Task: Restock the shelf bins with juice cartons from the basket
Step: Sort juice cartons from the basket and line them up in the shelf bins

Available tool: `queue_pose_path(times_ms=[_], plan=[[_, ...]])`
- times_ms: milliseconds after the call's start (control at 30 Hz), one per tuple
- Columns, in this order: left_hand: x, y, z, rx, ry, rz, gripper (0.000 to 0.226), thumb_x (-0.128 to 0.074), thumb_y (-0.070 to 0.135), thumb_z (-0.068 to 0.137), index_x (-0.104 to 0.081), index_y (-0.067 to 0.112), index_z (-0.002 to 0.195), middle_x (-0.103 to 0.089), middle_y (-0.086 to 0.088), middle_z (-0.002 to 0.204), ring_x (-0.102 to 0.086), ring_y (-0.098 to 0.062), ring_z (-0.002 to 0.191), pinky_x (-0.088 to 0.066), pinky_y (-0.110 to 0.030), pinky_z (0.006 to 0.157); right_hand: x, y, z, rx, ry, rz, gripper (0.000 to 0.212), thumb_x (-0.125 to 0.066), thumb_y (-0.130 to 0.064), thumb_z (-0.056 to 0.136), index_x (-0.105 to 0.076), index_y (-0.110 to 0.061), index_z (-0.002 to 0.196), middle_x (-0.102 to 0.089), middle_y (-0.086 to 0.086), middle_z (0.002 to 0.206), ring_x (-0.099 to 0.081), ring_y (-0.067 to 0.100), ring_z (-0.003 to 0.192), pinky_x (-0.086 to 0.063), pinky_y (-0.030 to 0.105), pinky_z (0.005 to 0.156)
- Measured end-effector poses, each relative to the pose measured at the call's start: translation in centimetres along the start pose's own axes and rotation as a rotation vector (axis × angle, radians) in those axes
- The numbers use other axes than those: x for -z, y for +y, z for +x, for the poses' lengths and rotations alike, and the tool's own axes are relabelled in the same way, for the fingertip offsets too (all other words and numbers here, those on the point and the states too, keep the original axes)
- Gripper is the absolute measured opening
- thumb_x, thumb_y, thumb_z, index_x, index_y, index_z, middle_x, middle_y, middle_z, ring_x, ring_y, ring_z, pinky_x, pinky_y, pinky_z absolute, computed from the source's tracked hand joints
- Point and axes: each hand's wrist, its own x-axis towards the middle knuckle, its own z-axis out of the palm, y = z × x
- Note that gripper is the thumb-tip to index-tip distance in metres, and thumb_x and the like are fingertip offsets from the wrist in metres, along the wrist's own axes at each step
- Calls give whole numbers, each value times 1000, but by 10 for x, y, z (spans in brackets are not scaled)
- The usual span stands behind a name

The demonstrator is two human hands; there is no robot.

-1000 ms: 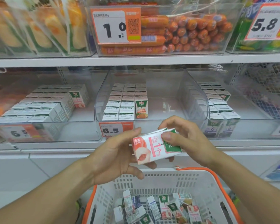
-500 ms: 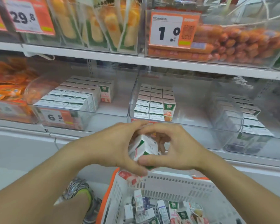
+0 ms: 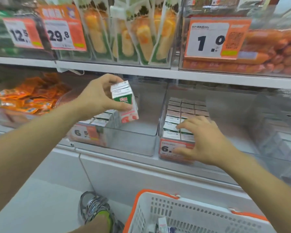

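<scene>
My left hand (image 3: pixel 97 96) grips a small juice carton (image 3: pixel 127 105), white and green on top with pink at the bottom, upright over the left clear bin (image 3: pixel 138 145). That bin holds rows of cartons (image 3: pixel 102 118) on its left side. My right hand (image 3: pixel 203 140) rests on the front of the middle clear bin (image 3: pixel 163 105), fingers spread over the front cartons (image 3: pixel 171 126) and thumb on the 6.5 price tag (image 3: pixel 168 148). It holds nothing. The white basket with an orange rim (image 3: pixel 200 214) sits below with a few cartons showing.
A third clear bin (image 3: pixel 275 125) with cartons is at the right, blurred. Orange snack packets (image 3: pixel 30 98) lie at the left. The upper shelf (image 3: pixel 141 71) carries bins of corn and sausages with price tags. A shoe (image 3: pixel 96 209) stands on the floor beside the basket.
Both hands held the carton together above the basket. Now the left hand alone has lifted it up and left to the left bin; the right hand let go and moved to the middle bin.
</scene>
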Motion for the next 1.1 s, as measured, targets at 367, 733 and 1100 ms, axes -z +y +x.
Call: queue_pose_path(times_ms=[367, 733, 1100], plan=[[-12, -90, 89, 11, -199, 803, 82, -93, 26, 62, -52, 20, 133, -58, -1, 132, -56, -21, 118, -41, -25, 97, -24, 25, 6, 90, 61, 255, 70, -46, -87, 68, -65, -37, 114, -56, -23, 115, -50, 8, 111, -49, 36, 95], [-38, -87, 82, 3, -92, 1313, 72, -75, 29, 79, -43, 26, 144, -45, -11, 140, -41, -32, 131, -35, -46, 109, -19, 16, 2, 31, 61, 195, 68, -46, -83, 68, -63, -39, 115, -55, -25, 116, -47, 3, 113, -50, 33, 94], [-88, -31, -76, -296, -3, 534, 5, -64, 12, 87, -63, 16, 88, -59, 5, 72, -54, -15, 64, -45, -26, 63, 10, -2, -49, 175, 410, 275, 19, -75, -30, 81, -67, -18, 94, -63, -5, 90, -55, 11, 79, -46, 25, 73]])
